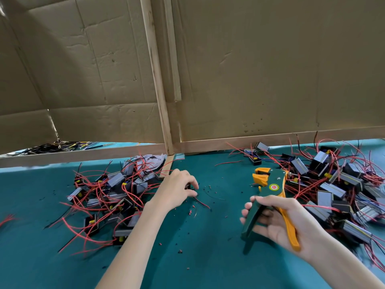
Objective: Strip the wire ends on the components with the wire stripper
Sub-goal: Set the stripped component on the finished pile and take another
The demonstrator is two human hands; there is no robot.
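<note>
A creased cardboard wall (270, 69) on a wooden frame backs the bench, and below it runs the teal table (208, 257). Two heaps of components sit on it: the left pile (116, 188) beside the person's left forearm and the bigger right pile (337, 184) behind the right hand, both tangled with red leads.

The wire stripper (270, 188), green with orange jaws and one orange handle, is held up off the table between the piles. The right hand (277, 220) wraps both handles, palm turned up and fingers curled round the green one. The handles are spread and the jaws point away towards the wall with nothing in them.

The left hand (177, 188) reaches forward, knuckles up, fingertips pinching a thin red-and-black wire pair (201, 202) that trails on the cloth. Whether a component sits under the palm I cannot tell.

To me this looks like the gap between strips: a lead is being gathered for the tool. Next, the wire ends want lifting and feeding squarely into the jaws before any squeeze.

Tiny insulation scraps (190, 211) dot the cloth between the hands.
</note>
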